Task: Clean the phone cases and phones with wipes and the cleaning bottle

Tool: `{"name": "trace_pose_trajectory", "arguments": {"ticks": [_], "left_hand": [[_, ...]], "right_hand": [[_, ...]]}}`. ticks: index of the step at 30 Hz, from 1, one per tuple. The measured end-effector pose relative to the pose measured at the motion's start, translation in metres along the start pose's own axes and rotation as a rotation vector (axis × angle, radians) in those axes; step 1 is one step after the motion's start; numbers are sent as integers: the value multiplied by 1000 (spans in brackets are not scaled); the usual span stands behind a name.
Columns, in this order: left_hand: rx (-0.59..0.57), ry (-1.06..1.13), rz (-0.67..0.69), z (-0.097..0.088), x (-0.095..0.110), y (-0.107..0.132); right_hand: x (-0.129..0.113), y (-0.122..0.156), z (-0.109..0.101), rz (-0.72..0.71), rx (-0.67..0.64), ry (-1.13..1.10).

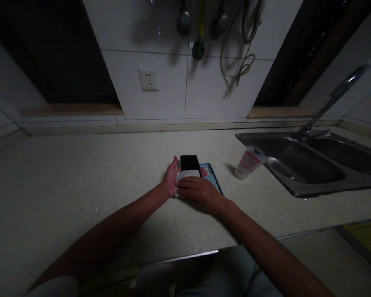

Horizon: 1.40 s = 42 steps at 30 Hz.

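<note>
A black phone lies flat on the pale countertop. My left hand cups its left edge, thumb pointing up along the side. My right hand lies palm down with fingers pressed on a white cloth or tissue covering the phone's near end. Beneath or beside the phone, to the right, sits a blue flat case or pack with red marks.
A clear plastic cup with a red label lies tipped beside the steel double sink with its faucet. A wall socket, hanging utensils and a rope are on the tiled wall.
</note>
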<state>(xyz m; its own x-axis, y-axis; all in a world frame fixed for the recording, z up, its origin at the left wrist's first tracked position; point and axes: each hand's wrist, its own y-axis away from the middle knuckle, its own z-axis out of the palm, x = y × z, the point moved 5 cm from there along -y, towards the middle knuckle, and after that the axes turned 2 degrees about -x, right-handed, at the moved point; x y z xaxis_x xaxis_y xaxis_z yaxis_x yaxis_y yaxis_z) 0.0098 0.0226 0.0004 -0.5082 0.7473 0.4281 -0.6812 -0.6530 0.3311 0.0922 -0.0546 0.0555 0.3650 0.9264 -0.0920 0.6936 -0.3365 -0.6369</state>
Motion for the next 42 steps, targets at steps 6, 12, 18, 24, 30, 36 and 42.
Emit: {"name": "trace_pose_trajectory", "arguments": {"ticks": [6, 12, 18, 24, 30, 36, 42], "left_hand": [[-59, 8, -33, 5, -2, 1], [-80, 41, -6, 12, 1, 5], [-87, 82, 0, 13, 3, 7], [-154, 79, 3, 17, 2, 7], [-169, 58, 23, 9, 2, 1], [-99, 42, 51, 6, 2, 1], [-150, 51, 23, 15, -3, 3]], "right_hand": [[4, 11, -12, 85, 19, -60], [14, 24, -26, 170, 64, -63], [13, 25, -28, 197, 71, -8], [17, 30, -32, 289, 92, -39], [20, 30, -35, 357, 85, -72], [28, 27, -32, 374, 84, 66], [50, 28, -26, 534, 159, 54]]}}
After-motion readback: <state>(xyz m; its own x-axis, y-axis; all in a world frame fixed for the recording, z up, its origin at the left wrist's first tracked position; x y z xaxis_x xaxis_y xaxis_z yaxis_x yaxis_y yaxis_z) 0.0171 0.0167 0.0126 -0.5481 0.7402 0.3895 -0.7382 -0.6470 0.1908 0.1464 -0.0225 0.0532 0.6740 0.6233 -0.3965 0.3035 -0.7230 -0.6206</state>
